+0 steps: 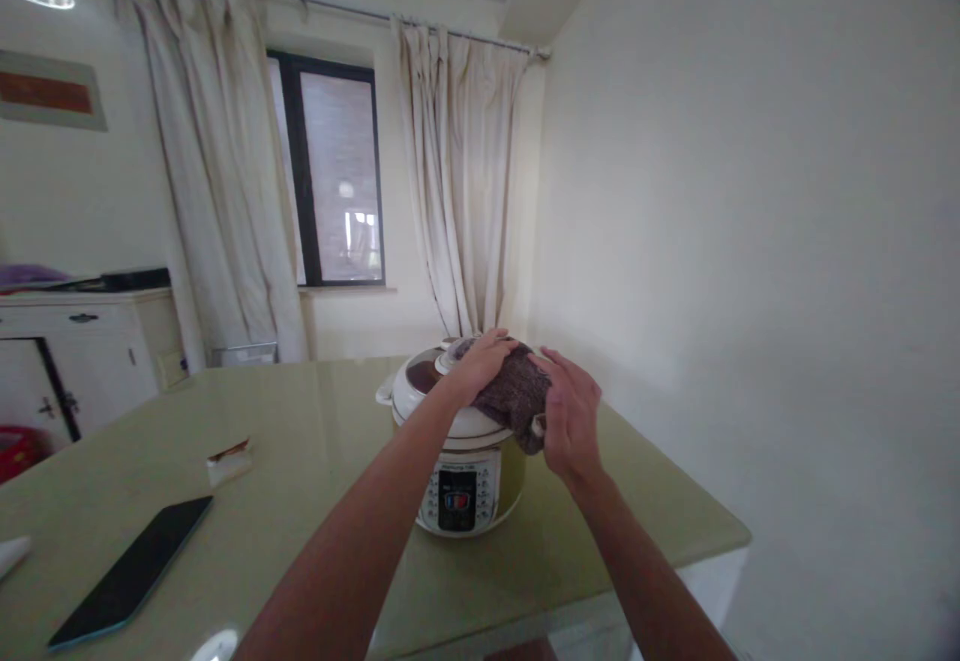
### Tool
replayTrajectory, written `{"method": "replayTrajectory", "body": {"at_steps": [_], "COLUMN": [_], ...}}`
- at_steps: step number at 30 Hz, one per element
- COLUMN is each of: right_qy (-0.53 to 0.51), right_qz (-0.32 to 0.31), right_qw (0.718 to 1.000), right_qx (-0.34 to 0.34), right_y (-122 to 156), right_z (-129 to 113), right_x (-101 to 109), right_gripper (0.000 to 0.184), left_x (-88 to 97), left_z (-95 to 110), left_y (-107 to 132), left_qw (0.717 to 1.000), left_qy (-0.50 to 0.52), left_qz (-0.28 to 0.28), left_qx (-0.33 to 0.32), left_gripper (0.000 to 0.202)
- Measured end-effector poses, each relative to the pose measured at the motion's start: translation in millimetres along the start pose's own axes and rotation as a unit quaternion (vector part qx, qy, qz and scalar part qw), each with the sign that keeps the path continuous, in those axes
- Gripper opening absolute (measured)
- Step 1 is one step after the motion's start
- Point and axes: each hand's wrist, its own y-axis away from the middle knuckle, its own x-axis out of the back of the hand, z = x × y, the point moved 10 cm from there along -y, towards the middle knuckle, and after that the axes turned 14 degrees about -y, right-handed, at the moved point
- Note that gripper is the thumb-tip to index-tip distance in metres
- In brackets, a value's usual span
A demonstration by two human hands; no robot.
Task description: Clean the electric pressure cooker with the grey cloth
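Cloth (519,393) under my flat left hand (480,366); my right hand (572,413) touches it, grip unclear; cooker (472,486) and table (315,431) below, curtains (469,161) beyond.

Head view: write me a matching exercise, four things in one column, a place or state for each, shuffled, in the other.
Things
1. Brown cloth
2. Cooker
3. Flat slab
4. Window

Places and states
A. Between the curtains
B. Touched by the left hand and right hand
C. Dark, lying on the table
D. Showing a front control panel

Pairs: 1-B, 2-D, 3-C, 4-A
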Motion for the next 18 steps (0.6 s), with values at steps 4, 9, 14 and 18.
{"method": "replayTrajectory", "body": {"at_steps": [4,9,14,18], "right_qy": [0.039,0.031,-0.178,-0.155], "right_qz": [-0.151,-0.143,-0.105,-0.157], "right_qw": [0.986,0.982,0.925,0.930], "right_qx": [-0.066,-0.118,-0.321,-0.292], "right_y": [-13.6,-30.1,-64.2,-57.9], "right_z": [12.4,57.9,142.8,131.0], "right_x": [-50.4,-60.4,-56.5,-60.9], "right_gripper": [0.062,0.067,0.049,0.032], "left_x": [30.5,94.8,97.3,96.7], "left_z": [-20.3,-29.3,-71.2,-78.7], "left_y": [14.0,61.9,70.1,70.0], "left_qw": [0.969,0.949,0.923,0.927], "left_qy": [0.222,-0.139,-0.323,-0.293], "left_qz": [0.105,0.281,0.203,0.213], "left_qx": [0.026,-0.035,0.057,0.093], "left_gripper": [0.039,0.039,0.056,0.064]}}
